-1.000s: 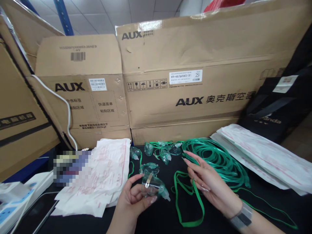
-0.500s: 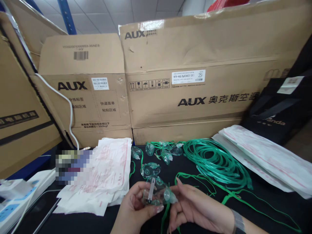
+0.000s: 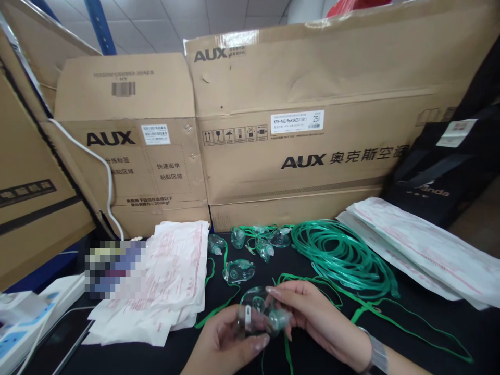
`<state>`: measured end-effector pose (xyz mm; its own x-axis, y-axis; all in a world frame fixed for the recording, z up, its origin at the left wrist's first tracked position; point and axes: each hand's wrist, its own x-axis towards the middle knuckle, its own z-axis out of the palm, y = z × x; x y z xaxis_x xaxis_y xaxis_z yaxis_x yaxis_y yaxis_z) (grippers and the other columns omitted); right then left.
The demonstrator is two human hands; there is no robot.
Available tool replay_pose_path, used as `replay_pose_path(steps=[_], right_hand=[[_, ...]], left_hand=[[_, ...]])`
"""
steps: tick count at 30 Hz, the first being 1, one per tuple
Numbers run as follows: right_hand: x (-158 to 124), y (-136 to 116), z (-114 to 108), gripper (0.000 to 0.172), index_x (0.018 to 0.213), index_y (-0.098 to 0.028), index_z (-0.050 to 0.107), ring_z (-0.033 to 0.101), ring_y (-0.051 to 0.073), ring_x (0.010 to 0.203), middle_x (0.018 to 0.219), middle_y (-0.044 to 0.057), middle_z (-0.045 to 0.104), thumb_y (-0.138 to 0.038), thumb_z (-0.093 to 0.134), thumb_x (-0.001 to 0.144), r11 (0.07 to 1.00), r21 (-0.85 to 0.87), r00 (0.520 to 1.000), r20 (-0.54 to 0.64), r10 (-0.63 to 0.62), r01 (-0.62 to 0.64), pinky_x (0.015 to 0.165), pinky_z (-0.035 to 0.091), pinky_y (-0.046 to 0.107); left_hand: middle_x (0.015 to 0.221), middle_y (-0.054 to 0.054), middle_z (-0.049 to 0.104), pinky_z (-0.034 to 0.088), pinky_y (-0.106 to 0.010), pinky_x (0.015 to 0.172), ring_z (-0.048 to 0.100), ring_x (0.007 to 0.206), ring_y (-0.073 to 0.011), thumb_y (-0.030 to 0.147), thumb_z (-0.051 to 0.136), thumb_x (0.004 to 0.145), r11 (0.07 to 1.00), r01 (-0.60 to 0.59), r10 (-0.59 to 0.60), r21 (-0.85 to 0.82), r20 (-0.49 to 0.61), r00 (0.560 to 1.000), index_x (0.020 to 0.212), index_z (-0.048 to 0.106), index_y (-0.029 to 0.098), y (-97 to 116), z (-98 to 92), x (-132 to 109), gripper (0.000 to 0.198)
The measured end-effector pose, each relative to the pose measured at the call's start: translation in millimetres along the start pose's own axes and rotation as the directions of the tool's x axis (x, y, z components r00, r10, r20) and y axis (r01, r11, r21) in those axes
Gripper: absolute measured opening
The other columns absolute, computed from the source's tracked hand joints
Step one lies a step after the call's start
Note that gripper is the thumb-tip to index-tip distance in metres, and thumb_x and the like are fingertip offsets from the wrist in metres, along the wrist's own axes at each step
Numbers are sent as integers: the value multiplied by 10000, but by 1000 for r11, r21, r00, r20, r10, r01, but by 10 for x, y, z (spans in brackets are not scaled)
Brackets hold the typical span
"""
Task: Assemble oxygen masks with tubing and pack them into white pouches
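Both my hands hold one clear green-tinted oxygen mask [image 3: 255, 312] low in the middle of the view. My left hand [image 3: 222, 346] grips it from below, thumb on its rim beside the metal nose clip. My right hand [image 3: 316, 323] pinches the mask's connector end with fingers curled over it. A green elastic strap [image 3: 216, 308] trails from the mask across the black table [image 3: 429, 333]. A second mask [image 3: 238, 271] lies just beyond my hands, and several more masks [image 3: 260, 240] sit farther back.
A coil of green tubing [image 3: 344, 258] lies right of centre. White paper pouches are stacked at left [image 3: 167, 281] and right [image 3: 414, 250]. Large AUX cardboard boxes [image 3: 297, 120] wall off the back. A black bag [image 3: 449, 166] stands right; a white power strip [image 3: 27, 328] lies far left.
My right hand left the green strap and tubing and came in to the mask, closing on its connector. The mask has turned and sits slightly lower and more to the right.
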<state>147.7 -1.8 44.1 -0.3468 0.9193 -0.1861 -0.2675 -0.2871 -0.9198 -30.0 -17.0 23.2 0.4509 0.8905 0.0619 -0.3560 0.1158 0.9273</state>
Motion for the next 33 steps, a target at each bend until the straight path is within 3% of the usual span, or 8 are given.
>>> replay_pose_path(steps=[4, 16, 25, 33], right_hand=[[24, 27, -24, 326, 595, -108, 579, 492, 48, 392, 481, -34, 537, -406, 678, 684, 1000, -6, 1000, -26, -18, 18, 390, 417, 153], [25, 77, -25, 374, 624, -118, 571, 496, 47, 381, 482, -37, 537, -477, 672, 654, 998, -64, 999, -50, 5, -9, 331, 317, 130], [48, 94, -58, 366, 637, -115, 557, 603, 97, 448, 527, 11, 612, -466, 653, 682, 996, -66, 997, -50, 55, -58, 332, 271, 129], [31, 94, -37, 374, 633, -113, 557, 569, 76, 408, 509, -6, 585, -472, 656, 674, 996, -77, 997, -65, 36, -41, 335, 250, 132]], left_hand=[[800, -56, 722, 442, -291, 752, 632, 787, -192, 217, 731, 638, 998, 4, -6, 70, 19, 1000, 803, 713, 187, -36, -30, 5, 168], [604, 11, 682, 437, -205, 603, 581, 587, -106, 154, 793, 538, 998, 67, -67, 0, -63, 996, 623, 702, 176, -45, -38, 13, 127], [756, -47, 741, 471, -256, 743, 662, 757, -172, 298, 801, 543, 955, 233, -250, -183, -71, 966, 729, 727, 164, 83, 25, 14, 241], [760, -32, 745, 480, -266, 763, 678, 774, -170, 257, 801, 559, 943, 250, -252, -220, 21, 968, 691, 722, 183, 38, -10, 25, 171]])
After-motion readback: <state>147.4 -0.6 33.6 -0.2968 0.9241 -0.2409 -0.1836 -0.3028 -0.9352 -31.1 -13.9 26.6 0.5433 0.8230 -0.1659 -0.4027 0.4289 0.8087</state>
